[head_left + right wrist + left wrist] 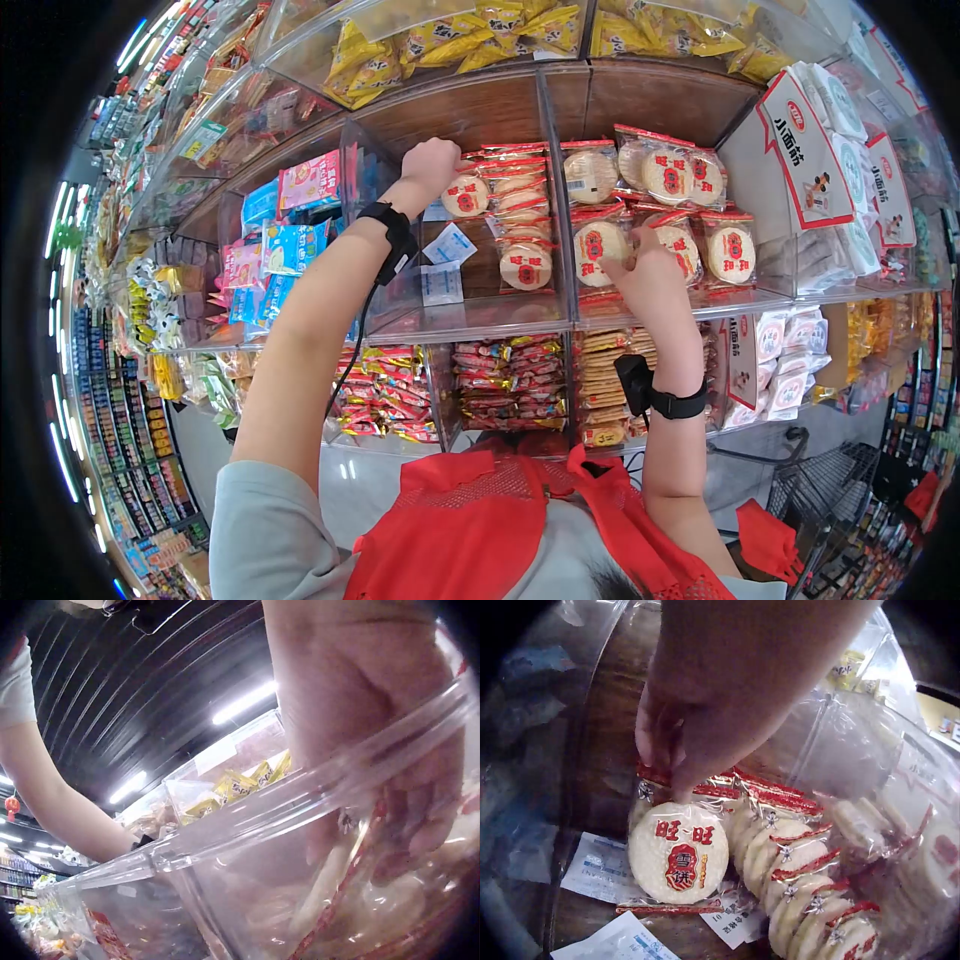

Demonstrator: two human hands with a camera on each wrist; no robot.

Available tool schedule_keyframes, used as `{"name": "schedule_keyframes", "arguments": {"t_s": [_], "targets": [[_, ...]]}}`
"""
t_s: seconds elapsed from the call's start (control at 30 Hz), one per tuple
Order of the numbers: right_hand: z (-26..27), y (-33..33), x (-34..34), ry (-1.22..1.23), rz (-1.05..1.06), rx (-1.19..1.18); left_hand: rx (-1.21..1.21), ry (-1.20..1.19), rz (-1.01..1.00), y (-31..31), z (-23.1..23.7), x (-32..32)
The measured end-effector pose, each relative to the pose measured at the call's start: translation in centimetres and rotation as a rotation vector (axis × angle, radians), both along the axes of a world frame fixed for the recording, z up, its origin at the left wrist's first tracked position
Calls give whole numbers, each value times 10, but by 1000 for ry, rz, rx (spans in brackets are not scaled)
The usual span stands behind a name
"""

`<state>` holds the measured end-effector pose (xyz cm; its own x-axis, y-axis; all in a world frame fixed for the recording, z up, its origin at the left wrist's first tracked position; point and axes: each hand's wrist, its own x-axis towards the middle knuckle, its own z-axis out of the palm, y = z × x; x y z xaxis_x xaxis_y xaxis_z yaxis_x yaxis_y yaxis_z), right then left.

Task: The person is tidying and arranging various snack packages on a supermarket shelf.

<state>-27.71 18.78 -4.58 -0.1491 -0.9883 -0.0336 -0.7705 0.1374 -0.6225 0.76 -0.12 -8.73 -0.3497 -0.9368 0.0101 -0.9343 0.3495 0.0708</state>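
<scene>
My left hand (432, 165) reaches into the middle clear bin and pinches a rice cracker packet (678, 853) by its red top edge, thumb in front. The packet stands upright, its round white cracker and red print facing out. Beside it runs a row of similar packets (787, 881). In the bin to the right, my right hand (652, 268) bends down among more rice cracker packets (733, 255). Its thumb and fingers straddle a packet with a red edge (339, 889) in the right wrist view, behind the bin's clear front wall; the fingertips are partly hidden.
A clear divider (556, 200) separates the two bins. White paper slips (442, 283) lie on the middle bin's floor. Blue and pink packets (295, 247) fill the bin at left. White boxes with a sign (808, 150) stand at right. Yellow packets (440, 42) sit above.
</scene>
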Motion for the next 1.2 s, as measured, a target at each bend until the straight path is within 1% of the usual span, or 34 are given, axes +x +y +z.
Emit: {"name": "schedule_keyframes", "arguments": {"t_s": [0.07, 0.1, 0.17, 0.2, 0.27, 0.3, 0.37, 0.4, 0.47, 0.5, 0.57, 0.63, 0.67, 0.7, 0.73, 0.77, 0.8, 0.83, 0.87, 0.93, 1.0, 1.07, 1.1, 1.13, 1.17, 1.2], "targets": [[-4, 0, 3, -33, 85, -37, -35, -25, -22, 2, -3, -2], [-5, 0, 4, -32, 86, -38, -37, -24, -22, 2, -2, -3], [-6, 1, 4, 83, 84, -108, -96, -86, -76, 3, 0, -4], [-2, 0, 4, 84, 84, -110, -98, -85, -76, 2, 1, -4], [15, -3, 3, 15, -127, 23, -220, -157, -208, -2, 2, -4], [18, -2, 1, 15, -128, 23, -220, -157, -209, 1, 9, -7], [24, -2, -3, 105, -202, -215, -281, -130, -226, 5, 23, -14], [28, -1, -4, 106, -203, -217, -283, -129, -227, 9, 34, -20], [35, 0, -6, 46, -193, -537, -316, 31, -185, 25, 63, -36], [41, 0, -6, 47, -195, -539, -317, 32, -187, 37, 77, -44], [57, 0, -2, 91, -125, -607, -503, 366, -427, 67, 106, -59], [68, -1, 6, 108, -86, -641, -651, 502, -769, 89, 128, -74], [73, -4, 13, 37, 11, -705, -651, 499, -768, 104, 135, -80], [76, -6, 20, -35, 110, -768, -568, 474, -759, 120, 141, -86], [78, -7, 26, -37, 111, -770, -486, 449, -749, 129, 144, -89], [79, -8, 33, -96, 187, -824, -435, 464, -705, 131, 140, -89], [80, -9, 36, -155, 262, -877, -437, 462, -706, 133, 143, -86], [80, -10, 38, -219, 276, -878, -257, 490, -593, 135, 148, -82], [79, -10, 39, -217, 273, -879, -77, 514, -479, 137, 151, -78], [76, -9, 40, -362, 333, -786, -64, 555, -513, 142, 141, -74], [78, -6, 39, -384, 287, -755, -55, 591, -548, 141, 143, -68], [76, -6, 32, -406, 242, -721, 66, 579, -378, 138, 159, -58], [72, -8, 20, -303, 155, -741, -4, 589, -310, 135, 164, -51], [66, -10, 7, -202, 68, -758, 83, 604, -143, 129, 166, -42], [56, -12, -7, -202, 68, -757, 79, 496, -114, 118, 163, -30], [43, -14, -23, -56, -9, -703, 73, 387, -83, 106, 154, -18]]}}
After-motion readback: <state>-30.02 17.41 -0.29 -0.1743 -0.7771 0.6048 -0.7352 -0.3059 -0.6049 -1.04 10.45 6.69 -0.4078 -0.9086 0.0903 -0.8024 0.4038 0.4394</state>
